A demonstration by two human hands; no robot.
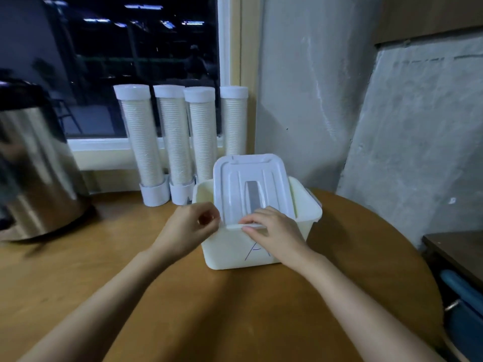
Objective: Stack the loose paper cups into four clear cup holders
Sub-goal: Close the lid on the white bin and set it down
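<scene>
Head view looks down on a round wooden desk (183, 296). A white plastic box (235, 254) stands on it, a little right of the middle, and there is a blue pen mark on its front wall. The white lid (232, 184) is tilted steeply. Its far edge is raised towards the window (130, 61) and its near edge lies along the front rim of the box.

The right hand (274, 231) holds this near edge in a pinching grip, with the fingers on top and the thumb below. The left hand (190, 226) is at the left end of the same edge and its fingers are curled. I cannot tell whether its grip really has the lid or only touches it.

The four clear cup holders (141, 137) stand upright in a row at the back of the desk, just behind the box and against the window sill. Each one has a white cap on top and is filled with stacked paper cups (202, 137). The lid hides the lower part of the rightmost holder.

A large metal urn (34, 165) stands at the left of the desk, well apart from the box.
</scene>
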